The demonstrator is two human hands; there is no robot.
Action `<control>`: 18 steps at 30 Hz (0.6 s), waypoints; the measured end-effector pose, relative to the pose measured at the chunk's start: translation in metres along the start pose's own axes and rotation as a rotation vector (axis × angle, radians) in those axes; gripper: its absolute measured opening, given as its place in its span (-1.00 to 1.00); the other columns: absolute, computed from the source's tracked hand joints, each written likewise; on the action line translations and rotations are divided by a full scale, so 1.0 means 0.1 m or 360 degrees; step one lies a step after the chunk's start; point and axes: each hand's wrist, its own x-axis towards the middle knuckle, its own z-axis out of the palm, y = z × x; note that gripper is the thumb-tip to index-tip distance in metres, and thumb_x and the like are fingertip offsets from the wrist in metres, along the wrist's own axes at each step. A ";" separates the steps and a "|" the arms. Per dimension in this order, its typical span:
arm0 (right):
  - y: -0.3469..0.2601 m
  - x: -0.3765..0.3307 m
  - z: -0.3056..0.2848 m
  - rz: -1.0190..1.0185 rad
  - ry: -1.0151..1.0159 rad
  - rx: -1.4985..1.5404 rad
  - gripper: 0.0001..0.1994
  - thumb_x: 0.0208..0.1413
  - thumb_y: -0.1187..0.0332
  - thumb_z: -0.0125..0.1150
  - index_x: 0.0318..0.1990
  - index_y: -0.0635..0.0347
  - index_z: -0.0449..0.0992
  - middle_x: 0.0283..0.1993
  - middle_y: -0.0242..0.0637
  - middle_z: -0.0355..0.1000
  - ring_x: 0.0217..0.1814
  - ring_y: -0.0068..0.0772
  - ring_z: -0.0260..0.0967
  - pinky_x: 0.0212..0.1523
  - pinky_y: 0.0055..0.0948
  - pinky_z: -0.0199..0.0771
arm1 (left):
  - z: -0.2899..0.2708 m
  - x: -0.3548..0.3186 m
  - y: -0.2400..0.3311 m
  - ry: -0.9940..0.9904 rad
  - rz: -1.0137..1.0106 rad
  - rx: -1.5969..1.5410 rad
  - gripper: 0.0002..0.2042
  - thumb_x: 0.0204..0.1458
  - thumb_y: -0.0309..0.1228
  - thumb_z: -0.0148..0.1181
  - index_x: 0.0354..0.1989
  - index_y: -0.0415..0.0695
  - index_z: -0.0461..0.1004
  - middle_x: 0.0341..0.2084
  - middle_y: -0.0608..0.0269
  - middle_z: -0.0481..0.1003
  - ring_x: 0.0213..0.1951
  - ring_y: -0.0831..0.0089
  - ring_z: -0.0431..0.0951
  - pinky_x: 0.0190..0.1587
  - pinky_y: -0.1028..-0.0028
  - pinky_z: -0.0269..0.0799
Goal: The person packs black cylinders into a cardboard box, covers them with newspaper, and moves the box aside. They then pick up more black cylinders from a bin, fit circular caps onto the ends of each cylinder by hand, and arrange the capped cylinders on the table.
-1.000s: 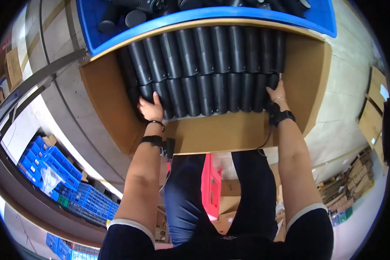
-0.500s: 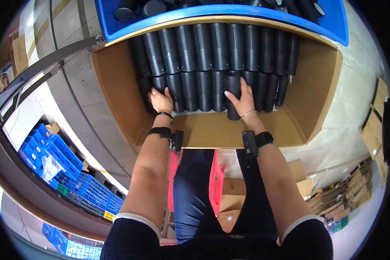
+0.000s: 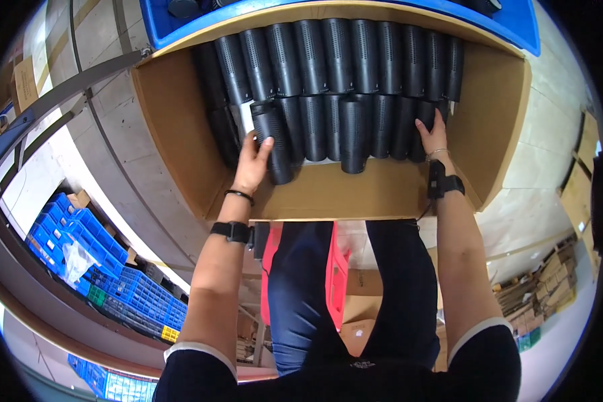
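Two rows of black cylinders with small perforations lie in an open cardboard box. My left hand grips a black cylinder at the left of the near row, thumb on top and fingers along its side. That cylinder sits tilted and nearer to me than its neighbours, with a white strip of the box bottom showing beside it. At the right end of the near row, my right hand closes its thumb and fingers round another black cylinder. A third cylinder juts toward me mid-row.
Behind the box stands a blue bin holding more black parts. A dark metal frame bar runs along the left. Blue crates are stacked at lower left, and a pink stool shows below the box.
My right hand has left the jutting mid-row cylinder and moved right to the row's end. My left hand has pulled a cylinder out of line toward me.
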 end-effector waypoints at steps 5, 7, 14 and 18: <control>-0.91 -0.53 0.00 -0.0177 -0.0064 -0.0204 -0.27 0.01 0.12 0.35 0.25 0.34 0.21 0.14 0.13 0.30 0.16 0.02 0.29 0.17 -0.25 0.29 | 0.45 0.08 0.01 0.0050 0.0312 0.0241 -0.38 0.02 -0.16 0.32 0.16 -0.26 0.25 -0.09 -0.03 0.35 -0.17 0.29 0.41 -0.12 0.46 0.39; -1.14 -0.66 0.15 -0.0065 -0.0301 0.0153 -0.22 0.01 0.03 0.31 0.28 0.33 0.17 0.17 0.18 0.27 0.15 0.15 0.28 0.17 -0.16 0.28 | 0.61 0.07 0.06 0.0213 0.0427 0.0659 -0.44 -0.02 -0.14 0.34 0.08 -0.23 0.35 -0.02 -0.05 0.23 -0.11 0.13 0.36 -0.07 0.38 0.37; -1.10 -0.56 0.53 0.0278 -0.0631 0.0121 0.00 0.00 -0.05 0.30 0.39 0.38 -0.16 0.26 0.26 0.14 0.28 0.11 0.19 0.26 -0.23 0.21 | 0.17 0.45 -0.18 0.1076 0.0229 0.0744 -0.32 0.09 -0.02 0.18 0.17 -0.36 0.19 0.07 -0.33 0.28 0.11 -0.11 0.32 0.16 0.14 0.24; -1.07 -0.48 0.63 0.0514 -0.0836 0.0800 0.16 -0.10 0.09 0.44 0.42 0.30 -0.39 0.31 0.08 0.12 0.32 -0.12 0.15 0.26 -0.33 0.19 | -0.18 0.59 -0.35 0.0597 0.0318 0.0913 -0.37 0.04 -0.04 0.25 0.04 -0.41 0.33 -0.11 -0.16 0.47 -0.06 0.09 0.49 0.02 0.29 0.38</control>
